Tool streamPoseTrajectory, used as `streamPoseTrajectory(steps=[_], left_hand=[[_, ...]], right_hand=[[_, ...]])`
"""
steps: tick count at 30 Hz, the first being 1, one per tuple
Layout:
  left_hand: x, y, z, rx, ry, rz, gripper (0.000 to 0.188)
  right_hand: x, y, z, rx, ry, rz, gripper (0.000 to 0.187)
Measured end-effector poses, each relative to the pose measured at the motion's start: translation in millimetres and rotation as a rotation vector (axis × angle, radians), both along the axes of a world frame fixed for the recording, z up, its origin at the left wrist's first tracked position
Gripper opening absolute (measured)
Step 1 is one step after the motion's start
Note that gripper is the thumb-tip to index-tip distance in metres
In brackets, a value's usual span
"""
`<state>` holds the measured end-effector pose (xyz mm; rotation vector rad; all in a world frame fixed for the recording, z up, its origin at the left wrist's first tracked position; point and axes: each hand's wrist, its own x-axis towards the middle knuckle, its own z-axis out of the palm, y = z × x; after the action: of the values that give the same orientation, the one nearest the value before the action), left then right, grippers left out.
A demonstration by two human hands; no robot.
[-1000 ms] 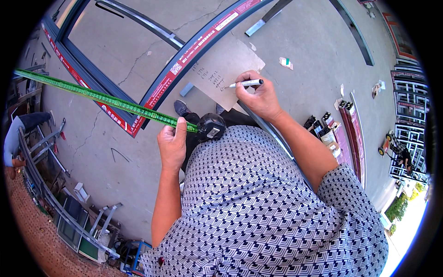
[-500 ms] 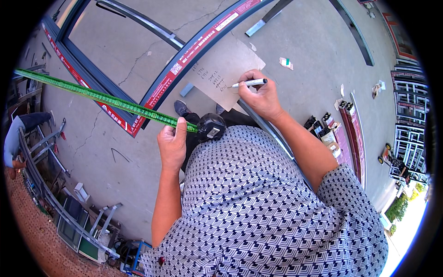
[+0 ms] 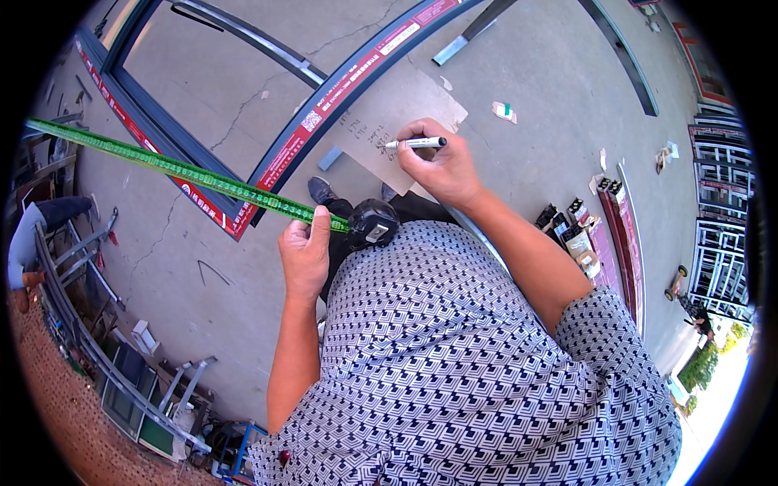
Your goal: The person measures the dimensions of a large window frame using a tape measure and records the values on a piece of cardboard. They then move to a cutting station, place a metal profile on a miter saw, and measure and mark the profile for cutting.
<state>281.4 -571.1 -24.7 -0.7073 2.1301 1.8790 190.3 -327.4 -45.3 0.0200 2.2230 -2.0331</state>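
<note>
My left hand (image 3: 305,253) is closed, pinching the green blade of a tape measure (image 3: 374,225) beside its black case, which sits against my shirt. The blade stretches off to the far left, passing over the corner of a dark metal frame (image 3: 284,158) with red labels. In my right hand (image 3: 442,166) is a white marker pen (image 3: 416,143) with a black end, gripped between thumb and fingers. Its tip is at a sheet of grey-brown board (image 3: 405,101) bearing handwritten notes. Whether the tip touches the board I cannot tell.
Metal bars (image 3: 622,57) lie on the concrete floor beyond the frame. Bundled maroon profiles (image 3: 622,235) are at the right, with stacked metal frames (image 3: 720,251) farther off. Another person (image 3: 39,243) is at the left edge, near metal racks and scrap. Torn paper (image 3: 504,112) lies on the floor.
My right hand has shifted left with the marker, across the notes on the board. My left hand and the tape measure have barely moved.
</note>
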Motion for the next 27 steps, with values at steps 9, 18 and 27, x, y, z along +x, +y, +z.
streamPoseTrajectory(steps=[9, 18, 27], left_hand=[[1, -2, 0, 0.008, 0.000, 0.009, 0.031], [1, -2, -2, 0.019, 0.010, 0.004, 0.030], [0, -5, -2, 0.011, 0.003, 0.002, 0.029]], right_hand=[[-9, -2, -1, 0.081, -0.014, 0.009, 0.011], [-17, 4, 4, 0.220, 0.129, -0.086, 0.012], [-15, -10, 4, 0.100, 0.091, 0.000, 0.010]])
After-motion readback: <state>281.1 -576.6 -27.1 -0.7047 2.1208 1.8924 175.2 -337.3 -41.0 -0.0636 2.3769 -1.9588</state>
